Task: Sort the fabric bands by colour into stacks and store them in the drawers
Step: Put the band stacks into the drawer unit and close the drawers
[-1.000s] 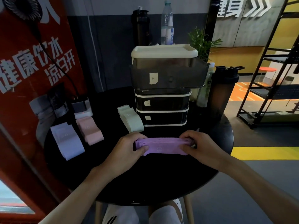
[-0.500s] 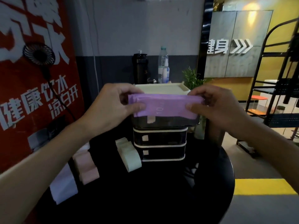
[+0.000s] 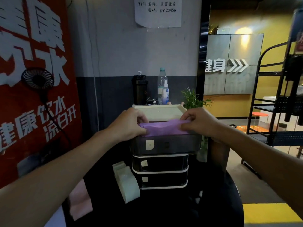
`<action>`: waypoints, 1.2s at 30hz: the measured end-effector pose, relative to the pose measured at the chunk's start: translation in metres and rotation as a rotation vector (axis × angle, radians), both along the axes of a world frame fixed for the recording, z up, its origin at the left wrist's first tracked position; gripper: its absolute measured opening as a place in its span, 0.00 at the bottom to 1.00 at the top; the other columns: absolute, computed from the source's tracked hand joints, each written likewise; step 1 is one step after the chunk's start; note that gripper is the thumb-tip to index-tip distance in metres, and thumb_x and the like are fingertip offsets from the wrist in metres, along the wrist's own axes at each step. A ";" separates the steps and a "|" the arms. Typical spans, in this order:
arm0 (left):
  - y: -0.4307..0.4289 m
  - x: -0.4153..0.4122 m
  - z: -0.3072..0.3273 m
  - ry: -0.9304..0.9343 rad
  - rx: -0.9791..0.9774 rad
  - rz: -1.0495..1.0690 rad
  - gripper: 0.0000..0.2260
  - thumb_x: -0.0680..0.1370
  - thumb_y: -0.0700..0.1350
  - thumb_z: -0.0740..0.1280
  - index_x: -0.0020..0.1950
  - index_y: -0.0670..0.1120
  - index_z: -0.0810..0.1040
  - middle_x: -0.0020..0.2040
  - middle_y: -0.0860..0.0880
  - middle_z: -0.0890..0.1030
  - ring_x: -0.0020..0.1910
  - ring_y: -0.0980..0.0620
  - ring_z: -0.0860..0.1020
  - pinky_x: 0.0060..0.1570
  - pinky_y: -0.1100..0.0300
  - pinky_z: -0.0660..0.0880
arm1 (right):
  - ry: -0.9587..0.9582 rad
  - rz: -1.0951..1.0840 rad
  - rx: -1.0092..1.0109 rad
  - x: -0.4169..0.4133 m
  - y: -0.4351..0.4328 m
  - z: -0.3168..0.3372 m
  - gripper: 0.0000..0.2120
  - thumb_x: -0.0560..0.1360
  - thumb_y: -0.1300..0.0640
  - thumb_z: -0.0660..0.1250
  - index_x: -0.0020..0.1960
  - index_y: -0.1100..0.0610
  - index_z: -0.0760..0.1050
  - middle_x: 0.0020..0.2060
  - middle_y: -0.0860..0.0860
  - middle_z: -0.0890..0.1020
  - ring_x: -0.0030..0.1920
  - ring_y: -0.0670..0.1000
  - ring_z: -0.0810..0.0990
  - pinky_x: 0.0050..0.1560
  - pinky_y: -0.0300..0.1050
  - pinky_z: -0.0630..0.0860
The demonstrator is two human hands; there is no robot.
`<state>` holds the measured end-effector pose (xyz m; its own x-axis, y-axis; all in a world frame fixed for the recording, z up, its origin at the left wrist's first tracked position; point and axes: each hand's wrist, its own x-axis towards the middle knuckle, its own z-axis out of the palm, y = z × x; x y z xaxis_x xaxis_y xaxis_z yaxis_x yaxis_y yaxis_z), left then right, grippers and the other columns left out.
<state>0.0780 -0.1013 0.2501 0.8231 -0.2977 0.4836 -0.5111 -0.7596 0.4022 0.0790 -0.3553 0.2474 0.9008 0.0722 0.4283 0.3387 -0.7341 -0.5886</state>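
Black table (image 3: pixel 164 213) carries a dark three-drawer unit (image 3: pixel 159 171) with its top drawer (image 3: pixel 165 145) pulled out. Just above that open drawer, the left hand (image 3: pixel 127 126) and right hand (image 3: pixel 200 123) each pinch one end of the purple band stack (image 3: pixel 164 128). Green bands (image 3: pixel 127 182) lie on the table beside the unit.

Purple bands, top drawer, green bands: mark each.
purple bands (image 3: pixel 164 128), head view, middle of the fabric.
top drawer (image 3: pixel 180 145), head view, front wall.
green bands (image 3: pixel 127 183), head view, top face.

Dim, murky foreground; black table (image 3: pixel 164 212) and drawers (image 3: pixel 165 163) lose detail. Warm glow on yellow wall (image 3: pixel 270 22) at right. Edges bend, top-right corner blurs.
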 end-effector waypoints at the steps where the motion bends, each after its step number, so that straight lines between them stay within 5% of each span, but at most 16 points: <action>1: 0.000 0.002 0.000 0.012 0.014 0.000 0.09 0.67 0.42 0.78 0.46 0.49 0.84 0.40 0.53 0.83 0.39 0.58 0.80 0.41 0.65 0.76 | 0.016 -0.019 -0.015 0.001 -0.001 -0.001 0.12 0.54 0.44 0.75 0.35 0.45 0.81 0.37 0.44 0.82 0.46 0.51 0.80 0.56 0.58 0.75; 4: -0.001 0.007 0.003 0.029 0.086 0.024 0.08 0.67 0.45 0.78 0.43 0.51 0.84 0.41 0.55 0.84 0.43 0.58 0.81 0.49 0.56 0.79 | 0.077 -0.006 -0.037 0.005 -0.001 -0.003 0.20 0.47 0.37 0.70 0.38 0.38 0.81 0.35 0.44 0.83 0.50 0.52 0.80 0.61 0.63 0.72; 7: -0.001 0.012 0.004 0.067 0.160 0.035 0.07 0.67 0.47 0.78 0.41 0.54 0.83 0.41 0.57 0.83 0.46 0.57 0.80 0.53 0.50 0.79 | 0.131 0.025 -0.091 0.005 0.001 0.000 0.17 0.50 0.38 0.74 0.38 0.36 0.80 0.38 0.44 0.83 0.58 0.57 0.76 0.64 0.64 0.69; 9: -0.001 0.013 0.005 0.085 0.178 0.024 0.08 0.65 0.51 0.77 0.41 0.55 0.82 0.42 0.57 0.82 0.47 0.56 0.80 0.54 0.48 0.78 | 0.139 0.032 -0.117 0.004 0.001 0.002 0.12 0.56 0.41 0.76 0.39 0.34 0.80 0.41 0.43 0.81 0.60 0.57 0.75 0.65 0.65 0.68; 12: 0.002 0.014 0.004 0.088 0.138 -0.011 0.10 0.65 0.53 0.78 0.44 0.56 0.83 0.45 0.56 0.83 0.47 0.57 0.80 0.54 0.50 0.79 | 0.138 0.037 -0.107 0.003 -0.001 0.001 0.19 0.50 0.36 0.71 0.41 0.36 0.81 0.43 0.43 0.81 0.59 0.56 0.75 0.64 0.65 0.68; 16: 0.008 0.007 0.002 0.074 0.012 -0.078 0.11 0.67 0.49 0.80 0.47 0.52 0.84 0.45 0.54 0.83 0.44 0.59 0.81 0.53 0.52 0.80 | 0.121 0.090 -0.012 0.001 -0.007 0.000 0.09 0.64 0.51 0.78 0.43 0.48 0.83 0.44 0.48 0.81 0.51 0.51 0.79 0.55 0.50 0.76; 20: 0.013 -0.002 -0.001 -0.022 -0.018 -0.068 0.18 0.69 0.54 0.78 0.57 0.56 0.80 0.59 0.56 0.74 0.59 0.57 0.73 0.60 0.60 0.70 | 0.089 0.112 0.009 -0.002 -0.011 -0.004 0.15 0.66 0.52 0.79 0.50 0.52 0.81 0.49 0.51 0.79 0.50 0.51 0.78 0.43 0.40 0.73; 25: 0.017 -0.011 -0.001 0.117 -0.029 -0.102 0.28 0.70 0.65 0.72 0.67 0.58 0.73 0.65 0.55 0.71 0.64 0.56 0.71 0.57 0.65 0.68 | 0.142 0.083 -0.002 -0.001 -0.016 -0.009 0.35 0.52 0.33 0.76 0.57 0.44 0.76 0.61 0.53 0.71 0.57 0.53 0.75 0.53 0.47 0.78; 28: 0.021 -0.015 0.003 0.225 0.030 -0.127 0.37 0.65 0.71 0.72 0.71 0.62 0.67 0.68 0.58 0.67 0.67 0.58 0.68 0.59 0.64 0.66 | 0.169 0.104 0.003 -0.007 -0.017 -0.007 0.29 0.65 0.43 0.78 0.63 0.46 0.73 0.64 0.49 0.64 0.60 0.52 0.71 0.55 0.45 0.76; 30: 0.023 -0.018 0.003 0.268 0.111 -0.149 0.39 0.67 0.66 0.74 0.75 0.62 0.63 0.70 0.62 0.62 0.68 0.61 0.63 0.61 0.65 0.62 | 0.217 0.159 0.099 -0.011 -0.018 -0.007 0.32 0.65 0.45 0.77 0.66 0.45 0.71 0.66 0.49 0.64 0.61 0.51 0.71 0.52 0.42 0.75; 33: 0.024 -0.019 0.001 0.236 0.153 -0.159 0.40 0.70 0.58 0.76 0.77 0.58 0.60 0.68 0.64 0.59 0.67 0.63 0.60 0.60 0.68 0.59 | 0.262 0.232 0.181 -0.021 -0.018 -0.008 0.44 0.58 0.38 0.76 0.71 0.41 0.66 0.70 0.49 0.65 0.66 0.52 0.70 0.63 0.48 0.72; 36: 0.023 -0.018 -0.003 0.206 0.108 -0.152 0.40 0.70 0.57 0.76 0.77 0.58 0.60 0.69 0.64 0.59 0.67 0.63 0.60 0.62 0.66 0.60 | 0.289 0.312 0.125 -0.026 -0.021 -0.009 0.47 0.59 0.42 0.77 0.74 0.39 0.60 0.74 0.44 0.59 0.71 0.51 0.63 0.68 0.49 0.67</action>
